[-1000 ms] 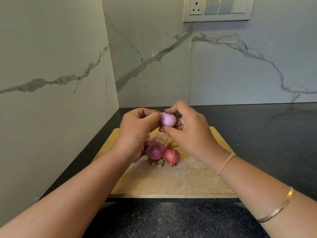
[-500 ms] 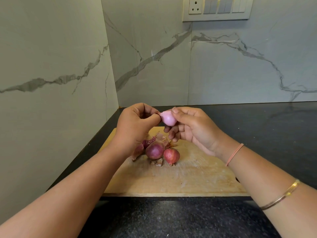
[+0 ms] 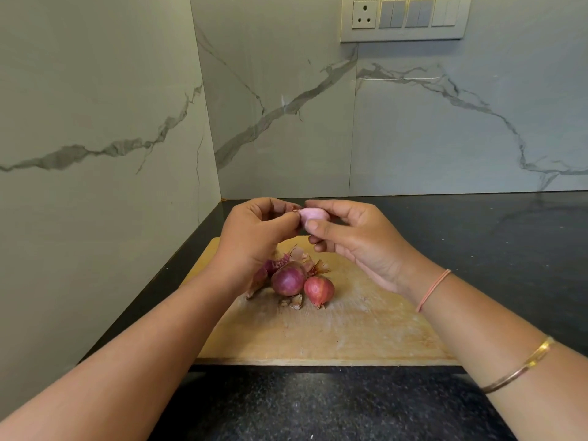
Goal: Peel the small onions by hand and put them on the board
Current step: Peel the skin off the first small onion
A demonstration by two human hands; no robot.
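Place: a home kitchen, at an inner corner of the worktop
Worktop: dark speckled stone counter (image 3: 318,409) running back to the walls
Walls: pale marble-look tiles (image 3: 95,106) with grey veins, cladding both sides of the corner
Power: a wall plate (image 3: 404,19) with one socket and a row of switches, set above the counter
Food work: a worn wooden chopping board (image 3: 334,338) on the counter, small red onions (image 3: 288,279) and loose skins (image 3: 297,253) lying on it

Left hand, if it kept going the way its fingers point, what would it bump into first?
The peeled onion. The left hand points sideways at it, fingers pinching its tip. Right behind it, probably, is the right hand, which holds the onion above the board.
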